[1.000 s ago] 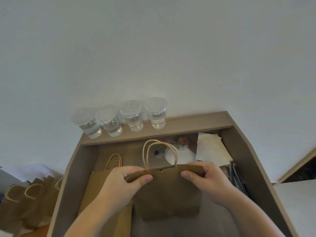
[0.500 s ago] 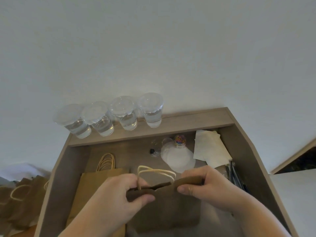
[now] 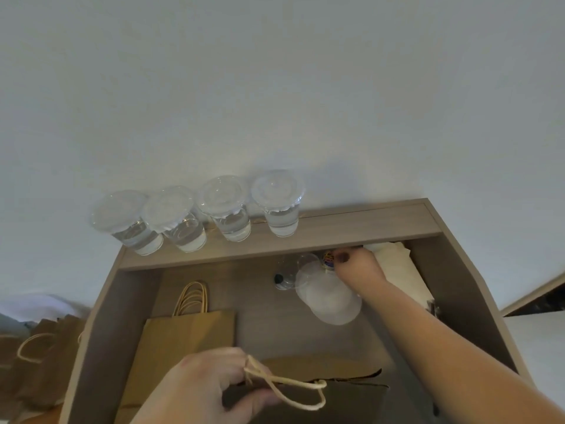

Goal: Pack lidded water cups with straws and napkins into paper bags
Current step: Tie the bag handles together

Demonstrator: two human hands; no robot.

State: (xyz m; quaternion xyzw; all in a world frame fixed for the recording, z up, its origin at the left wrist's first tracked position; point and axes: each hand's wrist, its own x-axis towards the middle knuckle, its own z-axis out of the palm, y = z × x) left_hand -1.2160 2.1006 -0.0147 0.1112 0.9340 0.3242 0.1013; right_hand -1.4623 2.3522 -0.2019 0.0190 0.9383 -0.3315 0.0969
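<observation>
The left hand (image 3: 214, 384) sits at the near edge of the view, its fingers and thumb curled around the rim of a dark brown paper bag (image 3: 345, 393) and pinching its pale twisted-paper handle (image 3: 293, 388), which loops out to the right across the bag's mouth. The bag stands at the front of a grey-brown wooden counter well (image 3: 122, 316), its mouth only slightly parted. The right hand (image 3: 357, 267) is stretched to the far right corner of the well, just under the raised back ledge (image 3: 351, 223), with the thumb showing a dark nail. Its fingertips are hidden at the edge of a stack of white paper napkins (image 3: 400, 270), so whether it grips anything cannot be told. Just left of that hand lie a small round multicoloured object (image 3: 327, 259) and a pile of clear round plastic lids (image 3: 330, 298). On the ledge, four clear plastic cups of water (image 3: 229, 209) with flat clear lids stand upright in a row against the white wall. A flat stack of lighter brown paper bags (image 3: 186, 341) lies at the left of the well, handles pointing away. More brown paper bags (image 3: 39, 359) stand outside the well at far left.
</observation>
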